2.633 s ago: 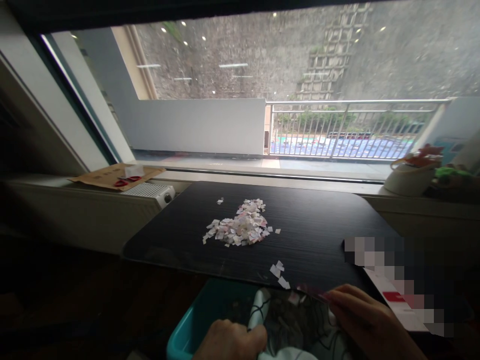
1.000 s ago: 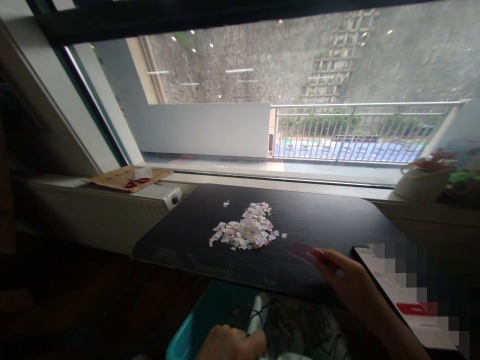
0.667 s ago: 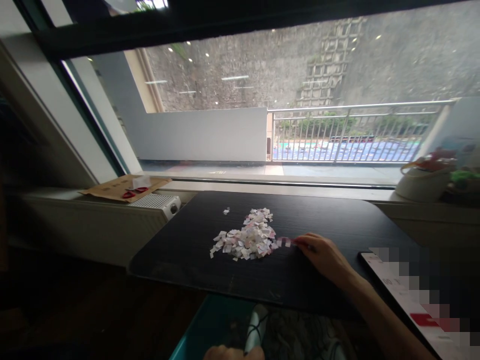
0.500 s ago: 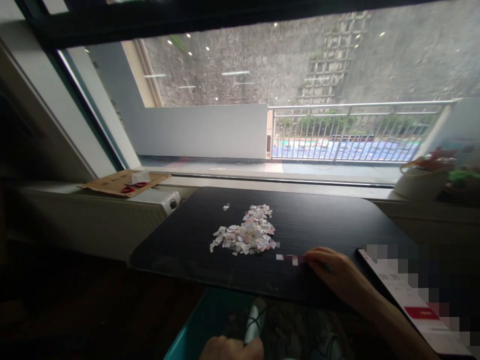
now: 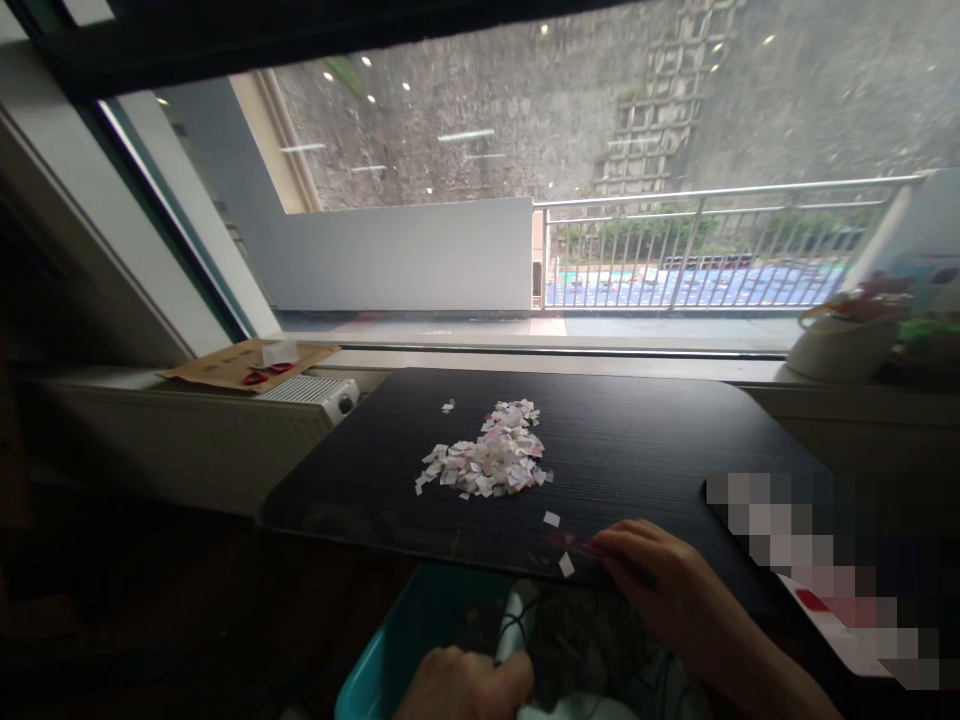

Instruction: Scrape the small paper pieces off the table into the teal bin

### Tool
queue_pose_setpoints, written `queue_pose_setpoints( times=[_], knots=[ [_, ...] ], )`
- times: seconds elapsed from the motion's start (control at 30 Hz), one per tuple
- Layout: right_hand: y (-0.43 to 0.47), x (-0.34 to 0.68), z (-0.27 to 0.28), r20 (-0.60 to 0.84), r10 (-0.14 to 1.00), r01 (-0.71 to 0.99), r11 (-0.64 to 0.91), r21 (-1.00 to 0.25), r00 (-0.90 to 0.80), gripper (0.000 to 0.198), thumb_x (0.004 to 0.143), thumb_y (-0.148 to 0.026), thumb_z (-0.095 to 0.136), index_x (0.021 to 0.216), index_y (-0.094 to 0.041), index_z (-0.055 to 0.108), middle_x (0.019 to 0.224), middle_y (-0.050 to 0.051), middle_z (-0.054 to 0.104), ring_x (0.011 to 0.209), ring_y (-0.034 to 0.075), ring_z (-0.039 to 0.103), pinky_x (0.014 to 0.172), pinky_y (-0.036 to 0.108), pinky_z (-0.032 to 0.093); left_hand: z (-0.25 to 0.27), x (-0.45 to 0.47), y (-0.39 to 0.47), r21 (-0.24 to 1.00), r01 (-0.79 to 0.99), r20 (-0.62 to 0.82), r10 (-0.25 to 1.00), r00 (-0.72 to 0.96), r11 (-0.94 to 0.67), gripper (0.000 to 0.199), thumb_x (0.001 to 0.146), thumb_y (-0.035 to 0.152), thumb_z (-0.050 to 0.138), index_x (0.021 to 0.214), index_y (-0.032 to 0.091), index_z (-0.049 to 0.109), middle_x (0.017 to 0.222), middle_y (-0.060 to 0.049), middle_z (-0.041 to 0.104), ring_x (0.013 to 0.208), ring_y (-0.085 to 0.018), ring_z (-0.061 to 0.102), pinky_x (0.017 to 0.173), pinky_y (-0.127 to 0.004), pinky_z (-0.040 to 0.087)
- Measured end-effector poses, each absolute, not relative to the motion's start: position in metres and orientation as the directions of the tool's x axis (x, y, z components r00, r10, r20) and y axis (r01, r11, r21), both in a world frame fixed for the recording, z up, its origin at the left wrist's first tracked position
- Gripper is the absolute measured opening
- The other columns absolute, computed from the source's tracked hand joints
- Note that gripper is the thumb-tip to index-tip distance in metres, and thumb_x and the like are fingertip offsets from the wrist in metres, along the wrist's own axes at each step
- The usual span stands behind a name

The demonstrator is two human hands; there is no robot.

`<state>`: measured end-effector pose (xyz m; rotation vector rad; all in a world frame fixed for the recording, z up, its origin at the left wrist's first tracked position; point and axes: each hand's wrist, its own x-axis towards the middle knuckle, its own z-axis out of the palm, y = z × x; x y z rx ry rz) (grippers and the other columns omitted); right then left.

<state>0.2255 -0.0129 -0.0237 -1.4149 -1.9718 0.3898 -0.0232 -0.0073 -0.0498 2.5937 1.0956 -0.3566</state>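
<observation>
My right hand [image 5: 660,565] is low over the black tabletop near its front edge, fingers pinched on a thin, blurred reddish-pink strip [image 5: 568,542]. Beside the strip's tip are two loose white paper scraps, one scrap [image 5: 552,519] behind it and another scrap [image 5: 566,565] near the edge. A heap of small cut paper pieces [image 5: 495,455] covers the middle of the tabletop. At the bottom, my left hand [image 5: 465,685] is closed by a pale, dark-lined object [image 5: 515,625]; what its fingers grip is hidden. Below the front edge shows a teal bin [image 5: 367,670].
Left of the black table [image 5: 637,430], red-handled scissors [image 5: 268,374] lie on a brown paper envelope [image 5: 217,362] above a radiator [image 5: 307,395]. A phone-like slab [image 5: 840,625], partly pixelated, rests at right. A pale planter [image 5: 844,345] stands by the window.
My right hand has drawn the strip toward the front edge and slightly left. The two scraps near its tip have moved nearer the edge. My left hand has risen slightly.
</observation>
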Motion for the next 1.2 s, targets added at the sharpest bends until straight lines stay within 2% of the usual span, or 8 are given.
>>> queue_pose_setpoints(
  times=[0.13, 0.27, 0.4, 0.53, 0.73, 0.97, 1.1, 1.2],
  knots=[
    [0.004, 0.224, -0.020, 0.398, 0.905, 0.742, 0.370, -0.559, -0.151, 0.022, 0.089, -0.016, 0.049, 0.095, -0.021, 0.069, 0.091, 0.005, 0.070, 0.083, 0.017, 0.063, 0.076, 0.028, 0.051, -0.057, -0.027, -0.008, 0.204, 0.716, -0.289, 0.658, 0.695, -0.668, 0.021, 0.084, 0.043, 0.054, 0.081, 0.023, 0.057, 0.062, -0.003, 0.066, 0.059, -0.025, 0.067, 0.048, -0.022, 0.039],
    [-0.001, 0.225, -0.021, 0.327, 0.924, 0.750, 0.356, -0.558, -0.196, 0.022, 0.090, -0.017, 0.048, 0.095, -0.021, 0.069, 0.090, 0.005, 0.069, 0.082, 0.017, 0.063, 0.074, 0.028, 0.050, -0.054, -0.031, -0.009, 0.231, 0.729, -0.278, 0.675, 0.684, -0.644, 0.016, 0.083, 0.037, 0.053, 0.079, 0.022, 0.056, 0.061, -0.001, 0.065, 0.059, -0.023, 0.066, 0.050, -0.021, 0.040],
    [-0.020, 0.225, -0.017, 0.297, 0.932, 0.737, 0.350, -0.578, -0.210, 0.022, 0.091, -0.017, 0.047, 0.094, -0.022, 0.069, 0.089, 0.004, 0.069, 0.081, 0.016, 0.063, 0.073, 0.027, 0.050, -0.038, -0.033, -0.010, 0.345, 0.693, -0.283, 0.633, 0.720, -0.634, 0.018, 0.080, 0.040, 0.060, 0.086, 0.023, 0.057, 0.072, -0.002, 0.068, 0.068, -0.024, 0.067, 0.057, -0.023, 0.044],
    [-0.023, 0.226, -0.014, 0.336, 0.926, 0.738, 0.347, -0.579, -0.172, 0.022, 0.091, -0.017, 0.048, 0.095, -0.022, 0.069, 0.091, 0.005, 0.070, 0.083, 0.017, 0.063, 0.075, 0.028, 0.050, -0.029, -0.031, -0.010, 0.384, 0.683, -0.274, 0.630, 0.727, -0.621, 0.020, 0.080, 0.039, 0.060, 0.092, 0.024, 0.057, 0.080, -0.002, 0.069, 0.075, -0.025, 0.067, 0.064, -0.025, 0.045],
    [-0.032, 0.227, -0.023, 0.336, 0.917, 0.709, 0.384, -0.591, -0.216, 0.021, 0.091, -0.017, 0.049, 0.095, -0.023, 0.069, 0.090, 0.004, 0.070, 0.083, 0.016, 0.064, 0.074, 0.025, 0.051, -0.038, -0.026, -0.005, 0.337, 0.740, -0.363, 0.645, 0.673, -0.582, 0.015, 0.075, 0.034, 0.062, 0.082, 0.023, 0.056, 0.075, -0.001, 0.070, 0.071, -0.024, 0.067, 0.059, -0.024, 0.044],
    [-0.035, 0.231, -0.023, 0.344, 0.906, 0.712, 0.410, -0.570, -0.246, 0.022, 0.092, -0.016, 0.047, 0.101, -0.023, 0.066, 0.095, 0.004, 0.068, 0.087, 0.016, 0.063, 0.076, 0.025, 0.051, -0.036, -0.025, -0.006, 0.320, 0.713, -0.347, 0.623, 0.701, -0.624, 0.016, 0.074, 0.031, 0.061, 0.087, 0.023, 0.057, 0.080, -0.003, 0.070, 0.075, -0.026, 0.067, 0.060, -0.025, 0.044],
    [-0.032, 0.231, -0.023, 0.363, 0.907, 0.730, 0.394, -0.558, -0.211, 0.023, 0.091, -0.013, 0.047, 0.097, -0.022, 0.067, 0.093, 0.005, 0.068, 0.086, 0.016, 0.063, 0.076, 0.026, 0.050, -0.037, -0.026, -0.005, 0.330, 0.720, -0.345, 0.632, 0.694, -0.611, 0.009, 0.079, 0.029, 0.056, 0.086, 0.023, 0.057, 0.074, -0.001, 0.069, 0.071, -0.025, 0.067, 0.060, -0.025, 0.044],
    [-0.039, 0.233, -0.023, 0.332, 0.918, 0.719, 0.380, -0.581, -0.216, 0.022, 0.091, -0.015, 0.048, 0.097, -0.023, 0.067, 0.091, 0.003, 0.068, 0.084, 0.015, 0.063, 0.074, 0.025, 0.050, -0.038, -0.027, -0.005, 0.315, 0.729, -0.362, 0.633, 0.685, -0.608, 0.012, 0.077, 0.030, 0.059, 0.086, 0.023, 0.057, 0.076, -0.002, 0.069, 0.073, -0.027, 0.067, 0.061, -0.026, 0.045]
  ],
)
